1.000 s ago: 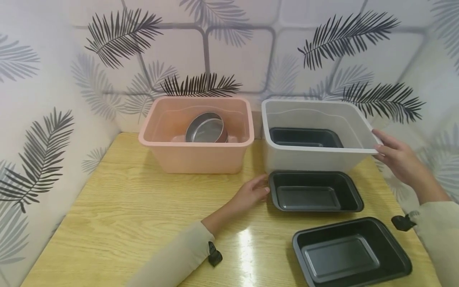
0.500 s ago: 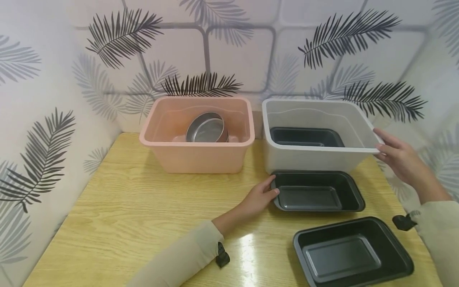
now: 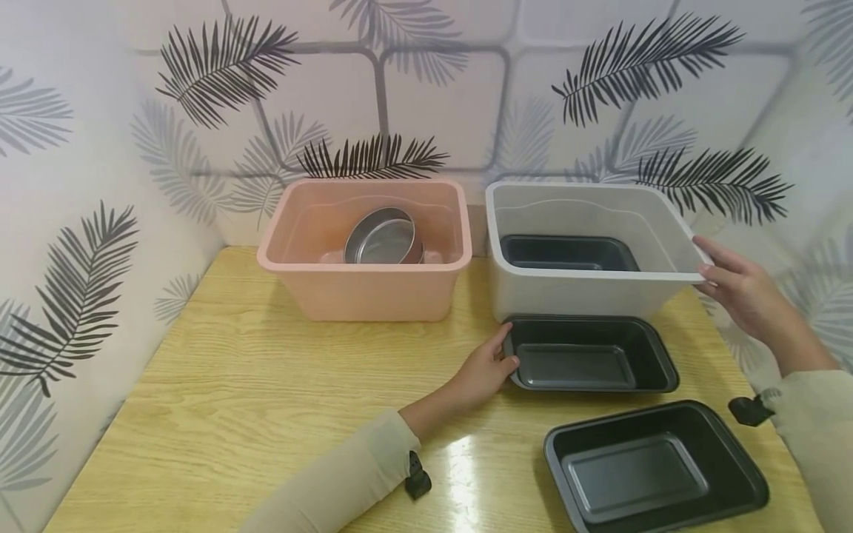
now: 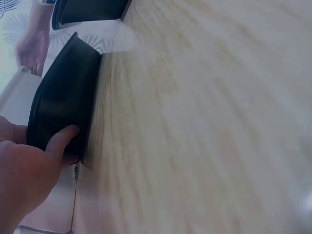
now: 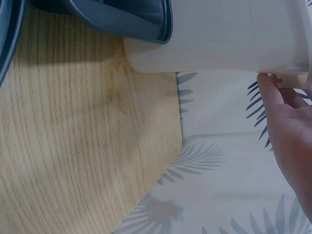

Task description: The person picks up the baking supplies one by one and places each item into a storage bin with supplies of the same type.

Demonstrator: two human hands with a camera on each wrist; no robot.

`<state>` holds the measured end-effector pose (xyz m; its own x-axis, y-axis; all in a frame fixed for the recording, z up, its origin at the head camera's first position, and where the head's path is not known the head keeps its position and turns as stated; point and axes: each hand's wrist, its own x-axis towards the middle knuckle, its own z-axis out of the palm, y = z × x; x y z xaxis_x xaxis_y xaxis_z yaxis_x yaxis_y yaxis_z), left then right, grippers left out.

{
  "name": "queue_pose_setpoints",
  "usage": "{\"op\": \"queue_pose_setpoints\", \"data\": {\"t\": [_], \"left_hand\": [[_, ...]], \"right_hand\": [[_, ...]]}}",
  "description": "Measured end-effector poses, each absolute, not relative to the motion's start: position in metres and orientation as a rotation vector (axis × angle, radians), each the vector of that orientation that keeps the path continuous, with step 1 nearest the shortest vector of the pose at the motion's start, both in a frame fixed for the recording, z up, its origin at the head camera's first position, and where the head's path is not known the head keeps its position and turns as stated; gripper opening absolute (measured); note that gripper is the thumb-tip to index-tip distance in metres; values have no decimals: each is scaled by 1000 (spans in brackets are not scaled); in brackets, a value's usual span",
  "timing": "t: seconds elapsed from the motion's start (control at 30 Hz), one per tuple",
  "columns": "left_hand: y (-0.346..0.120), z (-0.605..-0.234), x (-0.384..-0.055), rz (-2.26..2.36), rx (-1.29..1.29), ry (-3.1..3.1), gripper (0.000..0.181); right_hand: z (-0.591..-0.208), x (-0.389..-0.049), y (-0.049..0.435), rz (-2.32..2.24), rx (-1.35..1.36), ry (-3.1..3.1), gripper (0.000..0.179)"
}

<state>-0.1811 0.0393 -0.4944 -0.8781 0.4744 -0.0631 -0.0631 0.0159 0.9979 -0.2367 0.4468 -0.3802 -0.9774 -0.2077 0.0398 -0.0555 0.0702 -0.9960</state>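
Observation:
My left hand [image 3: 480, 374] grips the left end of a dark loaf pan [image 3: 573, 366] standing in front of the white plastic bin [image 3: 566, 297]. In the left wrist view, the thumb presses the outer wall of the loaf pan [image 4: 68, 92], while other fingers are partly hidden behind it. My right hand [image 3: 749, 296] holds the right end of the white bin at its rim. The right wrist view shows the fingers of that hand [image 5: 287, 122] up against the bin's underside of the rim. Inside the white bin lies another dark loaf pan [image 3: 566, 254].
A wider dark rectangular baking pan [image 3: 640, 481] lies at the table's near right. Left of the white bin stands a pink bin [image 3: 373, 297] with a round metal cake tin [image 3: 385, 240] tilted inside. A leaf-patterned wall [image 3: 446, 111] rises behind the wooden table [image 3: 280, 385].
My left hand has moved right, from beside the loaf pan to a grip on its left end. The right hand has stayed at the white bin's rim.

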Motion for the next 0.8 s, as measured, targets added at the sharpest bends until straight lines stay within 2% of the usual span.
{"op": "queue_pose_setpoints", "data": {"t": [0.33, 0.8], "left_hand": [[36, -494, -179, 2028, 321, 1805, 68], [25, -474, -178, 2103, 400, 1742, 70]], "right_hand": [[-382, -238, 445, -2100, -272, 2166, 65], [-379, -236, 447, -2087, -241, 2158, 66]]}}
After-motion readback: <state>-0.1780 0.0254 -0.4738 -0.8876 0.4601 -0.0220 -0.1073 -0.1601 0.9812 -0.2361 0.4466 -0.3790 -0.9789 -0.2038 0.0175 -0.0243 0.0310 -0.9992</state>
